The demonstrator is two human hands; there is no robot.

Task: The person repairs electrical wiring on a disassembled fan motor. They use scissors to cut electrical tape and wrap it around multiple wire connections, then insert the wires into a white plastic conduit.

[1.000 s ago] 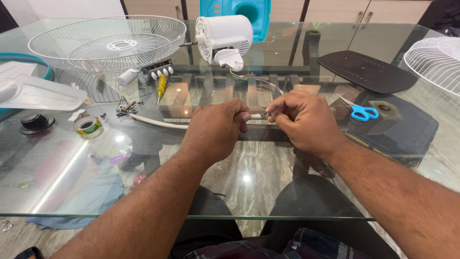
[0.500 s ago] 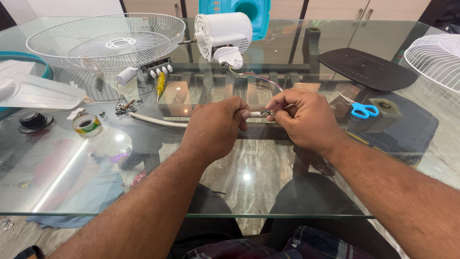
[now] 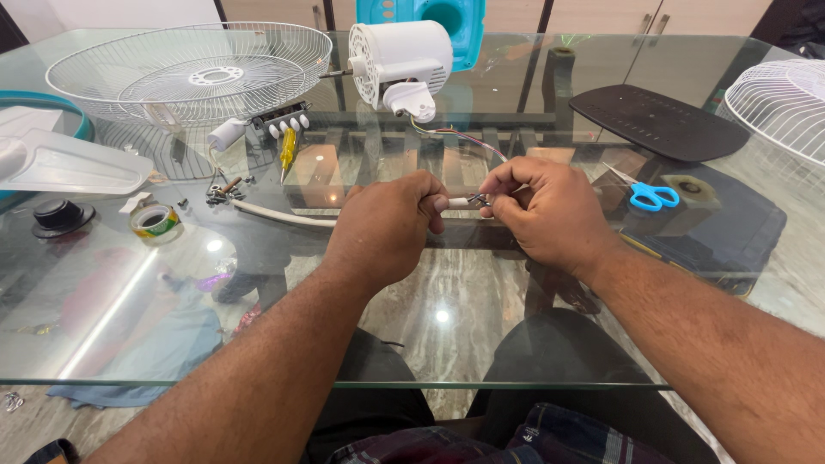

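A: From the head view, what is in hand?

B: The left hand [image 3: 387,228] is clenched around the end of a white cable [image 3: 275,213], which runs away from the fist to the left across the glass table [image 3: 258,344]. The cable's tip sticks out just past the left thumb. The right hand [image 3: 550,210] pinches thin wire ends [image 3: 478,200] at that tip between thumb and forefinger, so both hands are closed and almost touching.

A: And the wires beyond the pinch?

B: Coloured wires [image 3: 468,137] arc up and away from the right fingers toward the white fan motor [image 3: 400,56], which sits well behind the grip.

A: How should this be done well, as you judge it?

B: I'd keep the left fist near the cable tip so the sheath cannot flex, and let only the right fingertips work. The strands look fine; a gentle roll should serve better than a hard pull. Whether they are bare or insulated is too small to tell.

A: Anything near enough to matter?

B: Blue scissors [image 3: 649,196] lie just right of the right hand. A yellow screwdriver [image 3: 287,148] and loose screws [image 3: 219,193] lie behind and left of the left fist, with a tape roll [image 3: 156,222] farther left. The wire fan guard [image 3: 189,77] is well apart, behind them.
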